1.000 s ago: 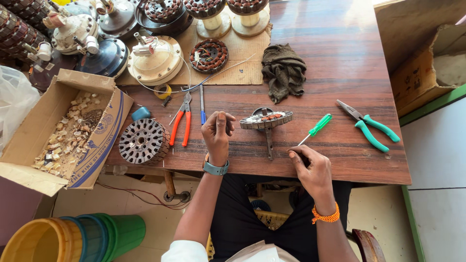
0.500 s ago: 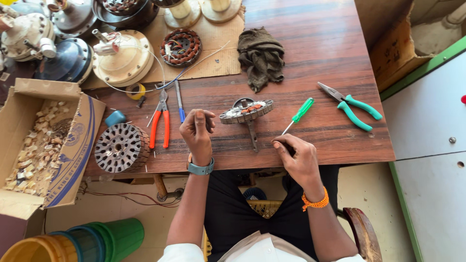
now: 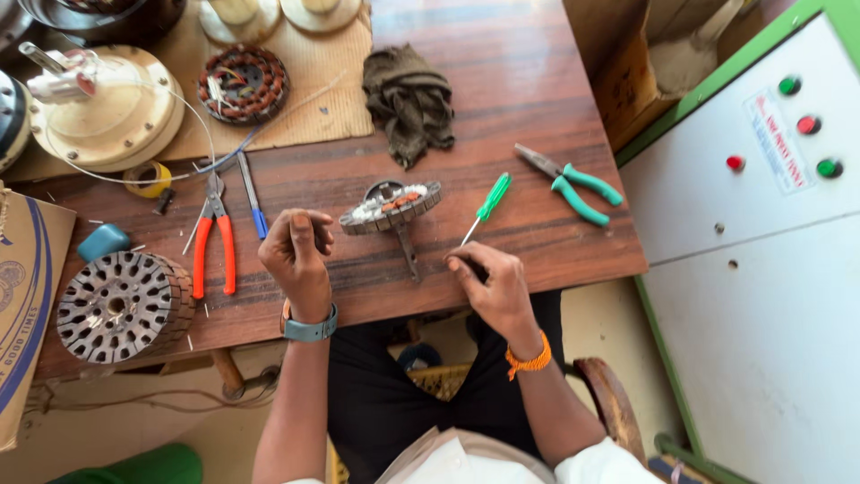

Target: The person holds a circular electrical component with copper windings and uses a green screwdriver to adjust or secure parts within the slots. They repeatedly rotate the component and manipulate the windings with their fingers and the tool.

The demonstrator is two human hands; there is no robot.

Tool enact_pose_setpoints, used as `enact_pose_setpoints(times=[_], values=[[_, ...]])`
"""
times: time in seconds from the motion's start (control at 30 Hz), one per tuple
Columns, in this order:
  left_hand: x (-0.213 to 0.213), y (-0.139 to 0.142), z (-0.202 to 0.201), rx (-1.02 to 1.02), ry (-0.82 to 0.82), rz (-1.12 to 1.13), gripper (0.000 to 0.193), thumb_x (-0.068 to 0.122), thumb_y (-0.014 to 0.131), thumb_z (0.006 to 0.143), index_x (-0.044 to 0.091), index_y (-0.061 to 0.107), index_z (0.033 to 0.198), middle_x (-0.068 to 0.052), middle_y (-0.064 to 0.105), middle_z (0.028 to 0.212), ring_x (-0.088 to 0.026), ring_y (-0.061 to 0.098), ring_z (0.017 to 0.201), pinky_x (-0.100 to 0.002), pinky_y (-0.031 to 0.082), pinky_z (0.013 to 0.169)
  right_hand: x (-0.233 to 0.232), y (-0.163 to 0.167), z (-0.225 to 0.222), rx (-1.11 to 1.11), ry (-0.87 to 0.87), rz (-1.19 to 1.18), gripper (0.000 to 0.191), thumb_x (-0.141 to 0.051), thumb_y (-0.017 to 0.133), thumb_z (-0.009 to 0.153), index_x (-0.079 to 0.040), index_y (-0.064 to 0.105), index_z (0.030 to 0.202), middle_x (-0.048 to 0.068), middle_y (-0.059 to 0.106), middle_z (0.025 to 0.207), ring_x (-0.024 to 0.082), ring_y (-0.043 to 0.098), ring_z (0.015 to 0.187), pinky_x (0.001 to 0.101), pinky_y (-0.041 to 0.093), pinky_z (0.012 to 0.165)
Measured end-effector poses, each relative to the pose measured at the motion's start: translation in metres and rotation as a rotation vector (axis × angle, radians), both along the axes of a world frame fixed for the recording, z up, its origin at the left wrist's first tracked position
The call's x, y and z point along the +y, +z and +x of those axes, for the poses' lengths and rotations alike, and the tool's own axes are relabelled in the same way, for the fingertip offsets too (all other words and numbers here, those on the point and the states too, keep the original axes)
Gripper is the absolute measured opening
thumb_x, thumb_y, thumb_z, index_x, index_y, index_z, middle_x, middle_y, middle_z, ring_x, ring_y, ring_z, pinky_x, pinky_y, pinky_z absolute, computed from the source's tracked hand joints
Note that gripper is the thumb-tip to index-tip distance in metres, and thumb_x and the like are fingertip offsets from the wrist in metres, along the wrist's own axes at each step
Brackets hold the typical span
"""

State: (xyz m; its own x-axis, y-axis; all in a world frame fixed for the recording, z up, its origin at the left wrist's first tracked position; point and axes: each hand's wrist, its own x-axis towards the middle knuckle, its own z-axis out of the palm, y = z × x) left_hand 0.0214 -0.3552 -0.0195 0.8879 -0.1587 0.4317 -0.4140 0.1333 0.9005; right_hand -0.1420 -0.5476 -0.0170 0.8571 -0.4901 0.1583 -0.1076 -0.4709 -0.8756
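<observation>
1. Resting on the wooden table (image 3: pixel 537 108), the left hand (image 3: pixel 297 255) is curled into a loose fist, holding nothing I can make out.
2. The right hand (image 3: pixel 493 285) lies knuckles up, fingertips pinched together beside the green screwdriver (image 3: pixel 484 206).
3. The motor winding (image 3: pixel 391 206) lies between both hands, untouched.
4. A cardboard box (image 3: pixel 22 296) with blue print sits far left.
5. A white cabinet (image 3: pixel 770 296) with a pale rectangular label stands on the right.

R hand (image 3: pixel 497 289) closer to green screwdriver (image 3: pixel 485 205)
</observation>
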Motion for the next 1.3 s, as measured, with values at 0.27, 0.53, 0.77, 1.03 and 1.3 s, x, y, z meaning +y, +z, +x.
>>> enact_pose_setpoints(times=[0.27, 0.53, 0.77, 1.03, 1.3], values=[[0.004, 0.0, -0.004, 0.038, 0.05, 0.051, 0.042, 0.036, 0.053, 0.11, 0.002, 0.067, 0.088, 0.0, 0.061, 0.069, -0.005, 0.055, 0.06, -0.021, 0.041, 0.052, 0.006, -0.005, -0.004, -0.098, -0.015, -0.045, 0.015, -0.016, 0.073, 0.094, -0.003, 0.072, 0.1, 0.013, 0.072, 0.085, 0.025, 0.068, 0.067, 0.0349, 0.051, 0.061], [0.005, 0.01, 0.007, -0.014, 0.075, 0.012, 0.043, 0.036, 0.055, 0.11, 0.001, 0.067, 0.087, -0.001, 0.059, 0.067, -0.007, 0.055, 0.059, -0.022, 0.04, 0.051, 0.008, -0.005, 0.004, -0.074, -0.043, -0.03, 0.015, -0.019, 0.073, 0.091, -0.005, 0.074, 0.099, 0.015, 0.073, 0.086, 0.032, 0.071, 0.075, 0.0395, 0.052, 0.064], [0.002, 0.003, 0.003, -0.009, -0.043, -0.222, 0.068, 0.059, 0.04, 0.109, 0.0, 0.066, 0.09, -0.004, 0.059, 0.074, -0.01, 0.056, 0.063, -0.023, 0.041, 0.054, 0.001, -0.009, 0.002, -0.07, -0.015, -0.05, 0.018, -0.021, 0.073, 0.091, -0.004, 0.073, 0.098, 0.015, 0.072, 0.084, 0.032, 0.07, 0.072, 0.0378, 0.052, 0.062], [0.001, 0.014, 0.001, 0.002, -0.001, -0.286, 0.077, 0.067, 0.034, 0.105, -0.002, 0.065, 0.087, -0.006, 0.06, 0.076, -0.012, 0.056, 0.062, -0.023, 0.04, 0.052, 0.005, -0.001, 0.001, -0.072, -0.025, -0.069, 0.018, -0.021, 0.071, 0.094, -0.003, 0.074, 0.099, 0.014, 0.073, 0.084, 0.026, 0.07, 0.069, 0.0359, 0.051, 0.062], [0.002, 0.016, -0.002, -0.038, -0.079, -0.258, 0.082, 0.071, 0.031, 0.104, -0.002, 0.065, 0.086, -0.005, 0.058, 0.073, -0.012, 0.057, 0.062, -0.023, 0.041, 0.053, 0.007, -0.004, 0.0, -0.102, -0.018, -0.068, 0.017, -0.019, 0.07, 0.094, -0.003, 0.074, 0.099, 0.012, 0.074, 0.083, 0.022, 0.071, 0.068, 0.0338, 0.052, 0.061]])
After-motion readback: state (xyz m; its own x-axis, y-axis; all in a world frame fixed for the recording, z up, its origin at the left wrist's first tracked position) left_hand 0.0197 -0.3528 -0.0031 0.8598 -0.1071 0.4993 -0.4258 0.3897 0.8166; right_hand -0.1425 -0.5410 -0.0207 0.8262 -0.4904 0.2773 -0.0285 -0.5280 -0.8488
